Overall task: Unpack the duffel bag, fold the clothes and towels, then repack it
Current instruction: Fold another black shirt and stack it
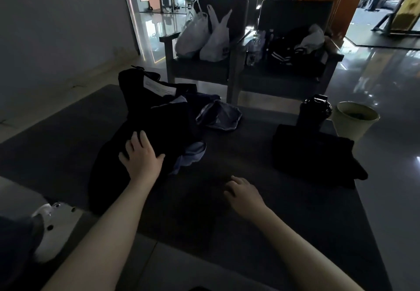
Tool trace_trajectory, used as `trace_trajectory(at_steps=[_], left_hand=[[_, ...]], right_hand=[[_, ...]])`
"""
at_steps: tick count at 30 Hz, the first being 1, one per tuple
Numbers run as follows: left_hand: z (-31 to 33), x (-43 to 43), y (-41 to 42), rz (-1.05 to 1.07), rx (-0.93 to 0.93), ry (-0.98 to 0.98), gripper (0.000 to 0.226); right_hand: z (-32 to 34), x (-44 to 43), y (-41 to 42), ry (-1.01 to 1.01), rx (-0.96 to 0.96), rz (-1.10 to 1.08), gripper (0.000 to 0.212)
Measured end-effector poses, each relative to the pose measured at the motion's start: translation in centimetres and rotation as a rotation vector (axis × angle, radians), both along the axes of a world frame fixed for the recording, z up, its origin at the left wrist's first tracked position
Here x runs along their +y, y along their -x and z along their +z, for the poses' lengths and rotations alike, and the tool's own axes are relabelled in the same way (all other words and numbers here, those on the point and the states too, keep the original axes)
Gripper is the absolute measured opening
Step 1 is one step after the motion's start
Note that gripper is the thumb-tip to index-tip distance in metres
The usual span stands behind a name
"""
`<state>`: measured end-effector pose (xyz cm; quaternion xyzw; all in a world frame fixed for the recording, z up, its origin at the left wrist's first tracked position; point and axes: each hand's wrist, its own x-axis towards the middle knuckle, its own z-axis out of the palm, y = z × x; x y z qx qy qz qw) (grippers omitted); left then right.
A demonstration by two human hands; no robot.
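A black duffel bag [136, 86] lies open at the far left of the dark table [227, 149], a white label showing inside it. A dark garment [109, 168] spills from it toward me, with pale blue cloth [191, 154] beside it. My left hand [141, 156] rests flat on the dark garment, fingers spread. My right hand [243, 193] hovers over bare table with its fingers loosely curled and nothing in them. A folded black garment [311, 156] lies at the right. A small grey-blue pouch [219, 115] sits behind the middle.
A black bottle [314, 111] stands behind the folded garment. A pale bin [354, 120] is on the floor at right. Two armchairs beyond the table hold white plastic bags [204, 36] and dark clothing [293, 47]. A white shoe [52, 227] is at lower left.
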<state>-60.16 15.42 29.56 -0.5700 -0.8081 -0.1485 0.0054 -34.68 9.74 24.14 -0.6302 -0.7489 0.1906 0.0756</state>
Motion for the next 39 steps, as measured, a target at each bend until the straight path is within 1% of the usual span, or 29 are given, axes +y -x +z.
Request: trace_trajectory(at_steps=[2,6,7,10,13,15,19,22,24,26,27,29,31,32,33,35,37,39], left_hand=[[0.0,0.8,0.7,0.011,0.011,0.059,0.077],[0.2,1.6,1.5,-0.029,0.129,0.023,0.034],[0.3,1.6,1.6,-0.051,0.144,0.016,0.029],[0.3,1.3,1.3,-0.157,0.103,0.024,0.03],[0.4,0.3,0.2,-0.291,-0.013,0.032,0.031],[1.0,-0.6,-1.1,-0.375,-0.128,0.042,0.031],[2.2,-2.2,-4.3,-0.532,-0.402,0.13,0.025],[3.1,-3.2,-6.7,-0.621,-0.534,0.203,0.023],[3.8,-4.0,-8.2,-0.693,-0.595,0.248,0.019],[4.3,-4.7,-9.3,-0.759,-0.594,0.292,0.017],[4.5,-5.0,-9.8,-0.783,-0.581,0.31,0.016],[4.9,-5.4,-10.3,-0.818,-0.53,0.326,0.015],[5.0,-5.6,-10.4,-0.822,-0.489,0.301,0.015],[5.1,-5.8,-10.4,-0.819,-0.464,0.276,0.016],[5.1,-6.0,-10.4,-0.809,-0.441,0.25,0.015],[4.9,-6.5,-10.2,-0.774,-0.395,0.258,0.006],[4.2,-6.8,-9.7,-0.727,-0.361,0.343,0.025],[3.1,-7.3,-9.0,-0.671,-0.335,0.433,0.036]], right_hand=[[-0.4,-0.4,-0.2,-0.018,-0.041,0.03,0.041],[-0.5,-0.4,-0.3,-0.003,-0.056,0.048,0.043],[-0.4,-0.4,-0.3,0.006,-0.06,0.046,0.044],[-0.1,-0.5,-0.2,0.044,-0.066,0.035,0.048],[0.5,-0.9,0.0,0.064,-0.002,-0.007,0.054],[1.1,-1.4,0.2,0.024,0.074,-0.056,0.064],[2.5,-2.5,0.5,-0.181,0.123,-0.083,0.085],[3.8,-2.8,0.6,-0.319,0.106,-0.023,0.096],[4.5,-2.6,0.7,-0.352,0.101,0.025,0.097],[4.9,-2.5,0.4,-0.372,0.132,0.03,0.09],[5.0,-2.3,0.1,-0.399,0.157,0.015,0.083],[5.3,-2.2,-0.7,-0.453,0.154,0.001,0.057],[5.9,-2.4,-1.6,-0.408,0.08,0.008,0.029],[6.2,-2.6,-1.9,-0.372,0.037,0.01,0.022],[6.6,-2.7,-2.3,-0.349,0.004,0.006,0.018],[7.3,-3.2,-3.1,-0.347,0.015,-0.031,0.016],[7.9,-3.7,-4.1,-0.353,0.068,-0.111,0.015],[8.2,-4.2,-5.3,-0.324,0.073,-0.202,0.016]])
